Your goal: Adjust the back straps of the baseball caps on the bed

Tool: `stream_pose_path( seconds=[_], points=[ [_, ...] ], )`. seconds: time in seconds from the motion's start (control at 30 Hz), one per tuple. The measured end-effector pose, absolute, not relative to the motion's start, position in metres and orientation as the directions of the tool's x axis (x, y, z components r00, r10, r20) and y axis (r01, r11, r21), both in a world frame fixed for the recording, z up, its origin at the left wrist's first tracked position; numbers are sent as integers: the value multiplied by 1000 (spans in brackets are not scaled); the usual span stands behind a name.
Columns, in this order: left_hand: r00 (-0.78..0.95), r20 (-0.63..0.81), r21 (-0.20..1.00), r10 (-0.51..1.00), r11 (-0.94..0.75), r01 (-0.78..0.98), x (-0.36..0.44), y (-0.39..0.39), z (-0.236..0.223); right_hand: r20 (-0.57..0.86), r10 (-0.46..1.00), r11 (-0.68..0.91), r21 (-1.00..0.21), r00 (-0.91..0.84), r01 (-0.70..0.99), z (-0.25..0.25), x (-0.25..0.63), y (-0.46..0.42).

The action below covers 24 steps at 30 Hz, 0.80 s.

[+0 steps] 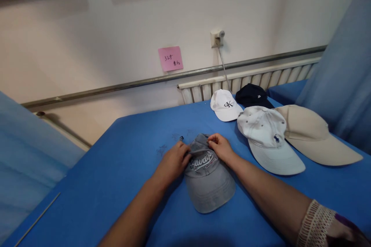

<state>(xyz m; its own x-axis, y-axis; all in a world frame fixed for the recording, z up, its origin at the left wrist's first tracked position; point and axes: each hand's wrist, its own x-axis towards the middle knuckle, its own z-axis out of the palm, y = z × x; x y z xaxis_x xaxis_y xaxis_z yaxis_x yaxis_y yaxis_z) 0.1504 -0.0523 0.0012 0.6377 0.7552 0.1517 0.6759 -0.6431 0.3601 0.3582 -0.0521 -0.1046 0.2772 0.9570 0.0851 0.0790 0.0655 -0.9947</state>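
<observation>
A grey baseball cap (pixel 210 189) with white lettering on its front lies on the blue table, its brim toward me. My left hand (pixel 174 160) grips the left side of its crown with fingers curled in. On the other side, my right hand (pixel 220 146) pinches the crown's upper right edge between thumb and fingers. A small dark strap end (pixel 181 138) sticks out just beyond my left fingers. The crown sags between both hands, and its back is partly hidden.
To the right lie a white cap (pixel 224 104), a navy cap (pixel 251 95), a pale cap (pixel 262 135) and a beige cap (pixel 307 129), some overlapping. Behind the blue table (pixel 130 142) are a radiator (pixel 198 92), a metal rail (pixel 130 85) and a plugged-in cord (pixel 223 63). Blue curtains (pixel 31 162) hang at both sides.
</observation>
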Motion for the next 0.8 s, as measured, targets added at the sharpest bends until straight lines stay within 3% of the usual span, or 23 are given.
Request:
stream_pose_path(
  seconds=[0.17,0.27,0.43,0.7,0.8],
  points=[
    [587,234,76,775,-616,784,105,1,55,280,919,351,-901,-277,254,-87,336,-85],
    [564,223,-8,795,-577,817,71,38,73,285,857,461,-796,-430,391,-80,328,-101],
    [546,88,-129,833,-534,835,43,78,70,265,864,464,-751,-429,470,-80,329,-100],
    [587,208,-87,782,-583,808,92,47,30,273,869,460,-754,-414,469,-84,329,-93],
    [731,71,-45,679,-730,682,115,5,4,290,861,477,-745,-418,466,-83,329,-93]
  ],
)
